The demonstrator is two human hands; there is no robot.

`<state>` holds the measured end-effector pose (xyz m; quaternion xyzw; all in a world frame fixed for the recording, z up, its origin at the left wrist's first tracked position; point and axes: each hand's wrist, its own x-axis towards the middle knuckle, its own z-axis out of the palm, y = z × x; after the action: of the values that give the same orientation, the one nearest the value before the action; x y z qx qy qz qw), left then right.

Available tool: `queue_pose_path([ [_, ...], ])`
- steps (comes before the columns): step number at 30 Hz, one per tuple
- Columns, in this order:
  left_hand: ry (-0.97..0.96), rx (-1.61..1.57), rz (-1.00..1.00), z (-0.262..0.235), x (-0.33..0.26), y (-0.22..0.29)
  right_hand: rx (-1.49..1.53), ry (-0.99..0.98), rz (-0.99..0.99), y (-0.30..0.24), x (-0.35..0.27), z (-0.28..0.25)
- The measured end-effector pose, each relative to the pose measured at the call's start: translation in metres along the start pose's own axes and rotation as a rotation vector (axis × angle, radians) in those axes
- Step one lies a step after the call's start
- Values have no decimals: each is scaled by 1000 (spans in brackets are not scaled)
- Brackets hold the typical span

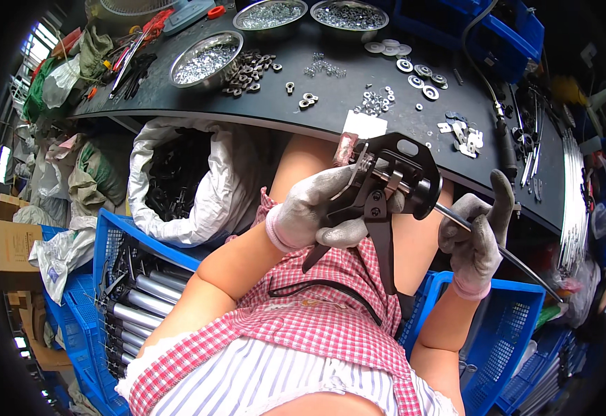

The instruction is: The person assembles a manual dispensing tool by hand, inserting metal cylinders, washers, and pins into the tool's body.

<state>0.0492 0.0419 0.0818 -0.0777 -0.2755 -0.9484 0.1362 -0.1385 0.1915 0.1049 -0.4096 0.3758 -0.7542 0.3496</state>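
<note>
Both my hands wear grey gloves. My left hand (pixel 317 211) grips the black metal handle frame (pixel 386 187) of a caulking gun, held over my lap just below the workbench edge. My right hand (pixel 476 239) is closed around the thin steel push rod (pixel 518 267) that runs from the frame down to the right. The long black trigger lever (pixel 385 253) hangs downward from the frame.
A dark workbench (pixel 178 97) carries steel bowls of small parts (pixel 206 61), loose nuts and washers (pixel 421 76). A white sack of black parts (pixel 178 180) stands on the left. Blue crates hold metal tubes (pixel 136 298) at lower left, with another blue crate (pixel 504 333) at lower right.
</note>
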Motion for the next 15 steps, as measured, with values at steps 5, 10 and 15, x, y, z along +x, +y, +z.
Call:
queue_pose_path([
  [5,-81,110,56,-11,-1,-4,-48,-104,-27,3,-2,3],
  [10,52,1,-29,-15,-7,0,92,-81,-9,20,6,-3],
  [15,-36,-108,-59,-22,-5,4,-96,-326,-214,36,13,-12],
])
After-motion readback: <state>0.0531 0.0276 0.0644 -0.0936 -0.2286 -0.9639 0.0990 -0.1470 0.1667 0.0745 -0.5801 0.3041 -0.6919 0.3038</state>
